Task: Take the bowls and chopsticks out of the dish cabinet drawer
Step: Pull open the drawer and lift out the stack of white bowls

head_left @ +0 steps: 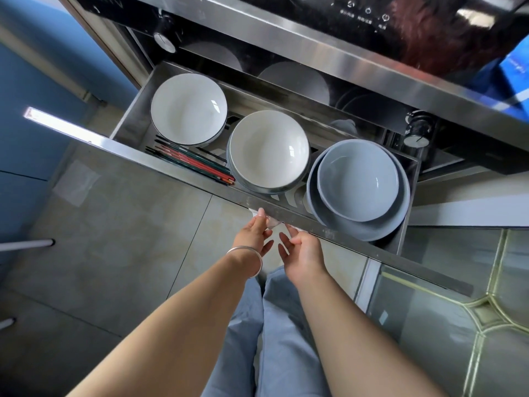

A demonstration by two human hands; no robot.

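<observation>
Bowls fill the open drawer [286, 214] ahead of you: a white bowl [189, 108] at its far left corner, a second white bowl [269, 150] stacked mid-drawer, a small grey bowl [357, 180] nested in a larger grey bowl [380, 227] at the right end. Chopsticks [194, 164] lie along the front edge, left of centre. Your left hand [253, 234] and right hand [300, 253] sit just below that edge, fingers spread, holding nothing. Panel writing above is too small to read.
</observation>
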